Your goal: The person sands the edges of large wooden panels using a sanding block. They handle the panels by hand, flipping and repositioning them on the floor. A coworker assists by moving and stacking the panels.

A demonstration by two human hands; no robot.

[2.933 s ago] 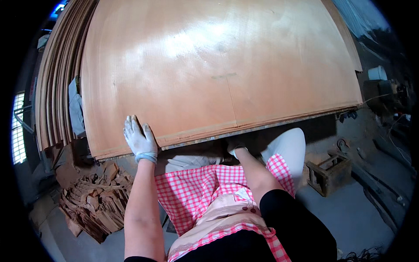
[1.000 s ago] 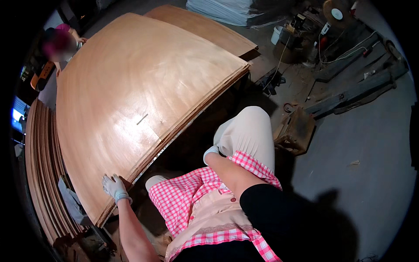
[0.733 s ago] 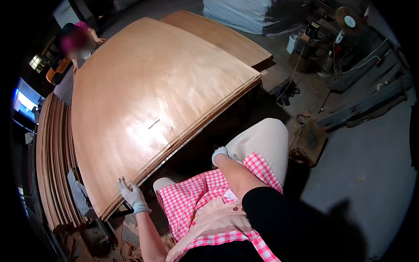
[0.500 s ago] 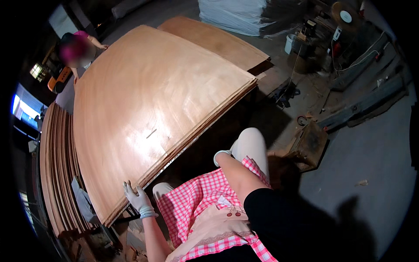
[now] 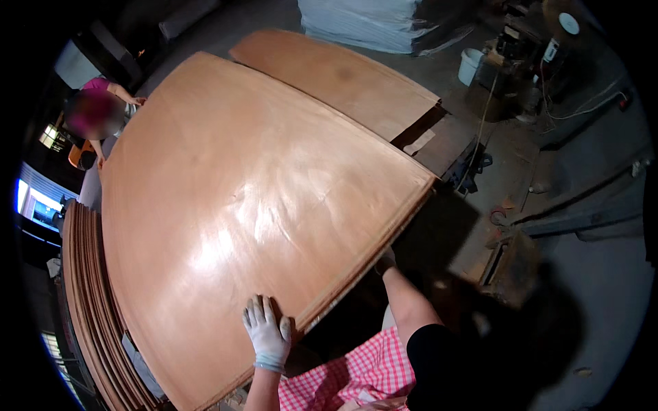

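Note:
A stack of large, thin wood veneer sheets (image 5: 274,171) lies in front of me, its smooth top sheet shining under the light. My left hand (image 5: 269,333), in a white glove, lies flat on that top sheet close to the near edge, fingers stretched out and slightly apart. At the near edge farther right is my right hand (image 5: 386,262), dark in shadow against the side of the stack. Its fingers are hidden there, so their grip does not show. Across the stack at the far left, another person's hands (image 5: 103,163) touch the sheet's edge.
Behind the stack lies a second pile of brown sheets (image 5: 336,79). More sheets (image 5: 86,294) stand curved in a row at the left. A white bucket (image 5: 469,66), machinery (image 5: 510,51) and a wooden box (image 5: 513,267) are on the right. A plastic-wrapped bundle (image 5: 360,24) stands at the back.
My left hand has moved from the near-left corner to lie flat on the top sheet. My right hand has left my knee and reached the stack's near edge. The view has shifted.

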